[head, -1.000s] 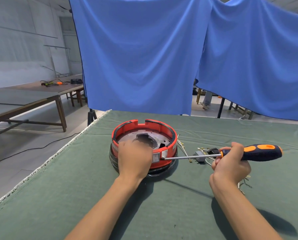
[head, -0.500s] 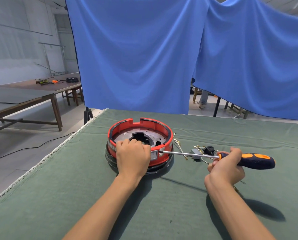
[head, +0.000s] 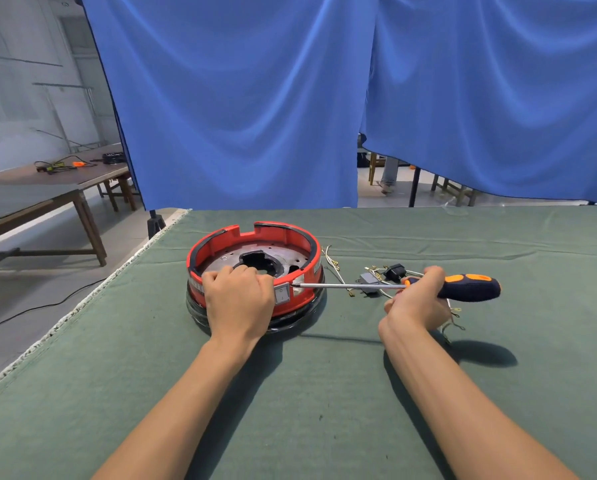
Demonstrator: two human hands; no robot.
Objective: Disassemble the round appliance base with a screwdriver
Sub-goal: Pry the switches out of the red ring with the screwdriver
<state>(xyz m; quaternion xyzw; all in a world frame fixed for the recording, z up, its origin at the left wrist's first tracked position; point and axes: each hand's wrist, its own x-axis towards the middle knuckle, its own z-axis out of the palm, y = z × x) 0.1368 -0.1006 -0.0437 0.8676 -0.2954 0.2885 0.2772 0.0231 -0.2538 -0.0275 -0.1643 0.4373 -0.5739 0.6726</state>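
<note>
A round red appliance base with a black bottom ring and a metal inner plate sits on the green cloth table. My left hand grips its near rim, fingers curled over the edge. My right hand holds a screwdriver with a dark blue and orange handle. The steel shaft runs level to the left, and its tip touches the rim beside a small grey switch on the base's side.
Loose wires, a grey part and a small black part lie on the cloth right of the base, under the shaft. Blue curtains hang behind the table. The table's left edge drops to the floor; wooden tables stand far left.
The screwdriver's tip has stayed at the base's rim while my right hand shifted slightly. My left hand settled lower over the near rim, uncovering the plate's centre hole.
</note>
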